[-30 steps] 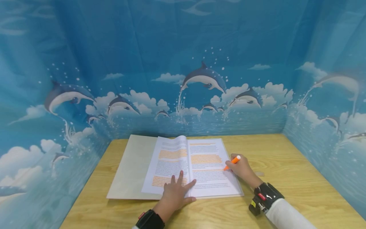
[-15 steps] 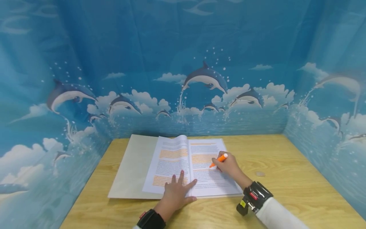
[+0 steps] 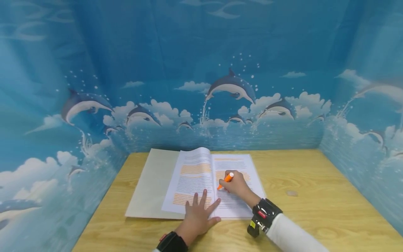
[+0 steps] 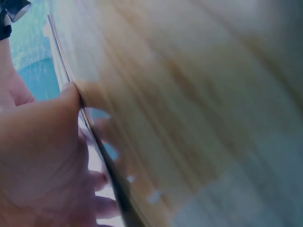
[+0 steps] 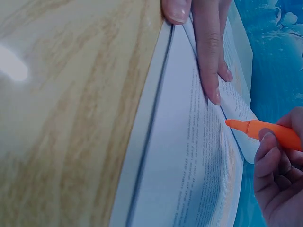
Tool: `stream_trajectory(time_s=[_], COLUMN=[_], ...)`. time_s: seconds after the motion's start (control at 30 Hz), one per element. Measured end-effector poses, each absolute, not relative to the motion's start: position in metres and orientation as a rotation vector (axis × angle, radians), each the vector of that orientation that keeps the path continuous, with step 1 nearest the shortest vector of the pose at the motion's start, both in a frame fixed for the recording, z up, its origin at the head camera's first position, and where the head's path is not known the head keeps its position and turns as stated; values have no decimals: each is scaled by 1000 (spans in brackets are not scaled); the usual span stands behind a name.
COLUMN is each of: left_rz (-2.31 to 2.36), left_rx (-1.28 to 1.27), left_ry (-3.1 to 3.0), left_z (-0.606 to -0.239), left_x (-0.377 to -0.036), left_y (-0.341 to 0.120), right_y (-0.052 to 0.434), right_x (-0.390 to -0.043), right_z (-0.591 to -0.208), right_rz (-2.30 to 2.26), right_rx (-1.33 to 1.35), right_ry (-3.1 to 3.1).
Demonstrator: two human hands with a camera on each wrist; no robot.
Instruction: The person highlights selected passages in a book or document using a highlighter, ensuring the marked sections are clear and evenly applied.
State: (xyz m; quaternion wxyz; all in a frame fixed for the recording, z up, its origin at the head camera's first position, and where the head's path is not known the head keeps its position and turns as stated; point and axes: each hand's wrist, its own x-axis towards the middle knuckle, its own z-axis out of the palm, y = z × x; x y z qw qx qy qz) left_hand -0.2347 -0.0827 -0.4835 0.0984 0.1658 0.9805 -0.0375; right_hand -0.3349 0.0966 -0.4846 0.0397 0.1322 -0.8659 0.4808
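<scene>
Under my fingers (image 3: 201,204) the wooden surface (image 3: 315,217) carries an open book (image 3: 195,175); a small disc (image 3: 291,193) lies well right.

Two hands are working at one wooden table (image 3: 315,217): one left hand (image 3: 199,217) and one right hand (image 3: 238,186). One open booklet (image 3: 201,182) is lying under them, one orange highlighter (image 3: 225,180) is sitting in the right hand, and two wrist-worn cameras are showing.
</scene>
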Motion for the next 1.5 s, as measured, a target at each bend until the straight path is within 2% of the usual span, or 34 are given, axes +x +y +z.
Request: stream_trajectory(time_s=[1.5], left_rz=[-73], left_rx=[443], left_ry=[2894], left_z=[-488], left_x=[-237], left_y=[-82], right_y=[100], right_x=[-334], right_z=[-491], right_rz=[1471], right_rx=[346], right_ry=[-2669])
